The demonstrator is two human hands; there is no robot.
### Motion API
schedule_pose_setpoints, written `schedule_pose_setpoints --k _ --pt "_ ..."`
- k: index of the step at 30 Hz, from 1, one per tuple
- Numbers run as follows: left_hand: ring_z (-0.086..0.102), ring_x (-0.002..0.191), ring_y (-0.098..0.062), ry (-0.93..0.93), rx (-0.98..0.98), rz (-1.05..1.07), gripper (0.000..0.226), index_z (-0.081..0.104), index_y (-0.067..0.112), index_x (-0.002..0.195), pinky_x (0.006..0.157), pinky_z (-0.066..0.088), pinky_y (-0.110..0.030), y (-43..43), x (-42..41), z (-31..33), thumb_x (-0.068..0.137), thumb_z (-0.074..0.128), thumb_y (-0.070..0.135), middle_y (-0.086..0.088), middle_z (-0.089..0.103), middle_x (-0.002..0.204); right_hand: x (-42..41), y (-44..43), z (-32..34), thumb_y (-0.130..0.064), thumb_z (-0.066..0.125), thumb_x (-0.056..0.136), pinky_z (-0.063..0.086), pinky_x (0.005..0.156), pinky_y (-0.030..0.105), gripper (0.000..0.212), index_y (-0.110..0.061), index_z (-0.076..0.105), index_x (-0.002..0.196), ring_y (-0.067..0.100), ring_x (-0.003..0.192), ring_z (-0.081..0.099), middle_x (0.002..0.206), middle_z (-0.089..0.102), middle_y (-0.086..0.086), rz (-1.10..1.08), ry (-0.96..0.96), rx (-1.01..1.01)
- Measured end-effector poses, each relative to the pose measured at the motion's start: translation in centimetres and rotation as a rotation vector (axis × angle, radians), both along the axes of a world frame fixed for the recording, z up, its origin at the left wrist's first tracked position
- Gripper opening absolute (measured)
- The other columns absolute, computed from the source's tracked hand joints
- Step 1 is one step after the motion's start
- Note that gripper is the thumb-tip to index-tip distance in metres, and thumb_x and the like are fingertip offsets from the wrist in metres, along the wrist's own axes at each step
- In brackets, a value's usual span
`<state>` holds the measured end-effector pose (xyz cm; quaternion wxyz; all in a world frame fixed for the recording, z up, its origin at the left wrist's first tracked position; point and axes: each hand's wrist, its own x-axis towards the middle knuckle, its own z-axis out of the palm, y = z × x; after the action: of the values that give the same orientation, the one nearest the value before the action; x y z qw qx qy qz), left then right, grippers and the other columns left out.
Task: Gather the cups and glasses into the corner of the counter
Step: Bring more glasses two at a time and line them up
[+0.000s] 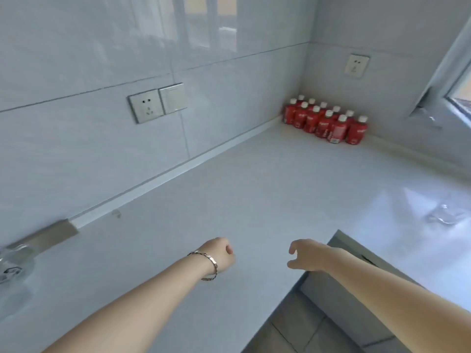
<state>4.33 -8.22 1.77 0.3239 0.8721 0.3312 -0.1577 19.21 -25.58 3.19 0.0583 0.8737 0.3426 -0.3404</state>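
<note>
Glassware lies at both edges of the view: a clear glass (pixel 14 263) far out to the left of the left grip (pixel 221 254), close by the wall, and another clear glass (pixel 444 216) well off to the right of the right grip (pixel 304 256). Both are blurred, so their exact shape cannot be told. The left grip is loosely curled and empty; the right grip is half open, fingers spread, also empty, and both hover over the bare desk (pixel 229 194). The corner ahead of both grips is taken by a cluster of red bottles (pixel 326 121). The glasses are likely light, rigid, smooth and breakable, slippery against the glossy desk. A hold around the mid wall, thumb opposite fingers, looks safest; pinching the rim would risk a slip.
</note>
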Motion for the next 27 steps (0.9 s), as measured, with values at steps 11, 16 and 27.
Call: schedule_pose_setpoints --k 11,16,27 --pt "0.055 0.082 -0.018 -0.086 0.072 -0.432 0.011 0.062 0.021 0.090 0.075 0.042 -0.023 -21.9 24.1 -0.6 0.085 0.052 0.022 0.001 0.062 0.091 14.2 -31.0 0.5 -0.030 0.052 0.092 0.040 0.097 0.028 0.044 -0.015 0.047 0.133 0.024 0.124 0.049 0.135 0.052 0.006 -0.612 -0.078 0.070" --pt "0.059 0.086 -0.021 -0.106 0.103 -0.552 0.020 0.063 0.019 0.101 0.074 0.042 -0.023 -27.8 32.8 -1.2 0.085 0.051 0.021 -0.003 0.069 0.104 17.9 -39.4 0.1 -0.031 0.052 0.091 0.041 0.096 0.027 0.042 -0.015 0.051 0.131 0.023 0.123 0.050 0.134 0.054 0.005 -0.808 -0.094 0.060" --pt "0.044 0.126 -0.028 -0.197 0.081 -0.633 0.076 0.028 0.014 0.138 0.099 0.042 -0.038 -38.1 52.5 -2.8 0.076 0.066 0.036 -0.009 0.031 0.144 29.8 -47.2 -0.4 -0.032 0.050 0.090 0.044 0.097 0.028 0.040 -0.019 0.054 0.128 0.018 0.120 0.053 0.129 0.059 0.000 -1.071 -0.141 0.055"
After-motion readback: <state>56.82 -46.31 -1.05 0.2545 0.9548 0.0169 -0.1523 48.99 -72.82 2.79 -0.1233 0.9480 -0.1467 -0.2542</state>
